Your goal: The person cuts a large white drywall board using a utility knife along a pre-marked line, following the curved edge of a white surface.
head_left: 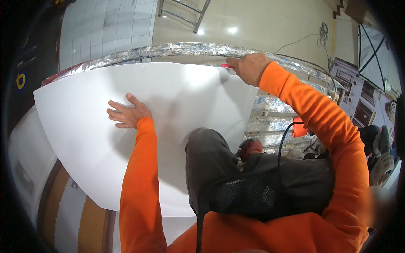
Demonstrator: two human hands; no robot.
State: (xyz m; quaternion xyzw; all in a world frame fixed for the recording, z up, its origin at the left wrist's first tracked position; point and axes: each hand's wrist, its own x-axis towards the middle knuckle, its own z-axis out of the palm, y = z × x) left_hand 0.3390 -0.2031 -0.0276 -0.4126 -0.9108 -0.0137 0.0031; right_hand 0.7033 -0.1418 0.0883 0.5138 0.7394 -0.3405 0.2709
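Note:
A large white sheet of board (pixel 76 126) lies in front of me, with my grey-trousered knee (pixel 209 156) on it. My left hand (pixel 128 111) rests on the sheet's left half, palm down with the fingers spread. At the far edge, toward the right corner, my right hand (pixel 252 67) is closed around a red utility knife (pixel 227 65). Only the knife's red front end and a thin blade-like tip show; the rest is inside the fist. The tip points left along the edge of the sheet.
Paint-spattered planks (pixel 270 124) lie under the sheet, with a matching rail (pixel 181 49) beyond its far edge. A metal ladder (pixel 198 19) stands on the floor below. An orange object (pixel 300 127) with a black cable is at my right. Coiled cable (pixel 323 36) lies farther off.

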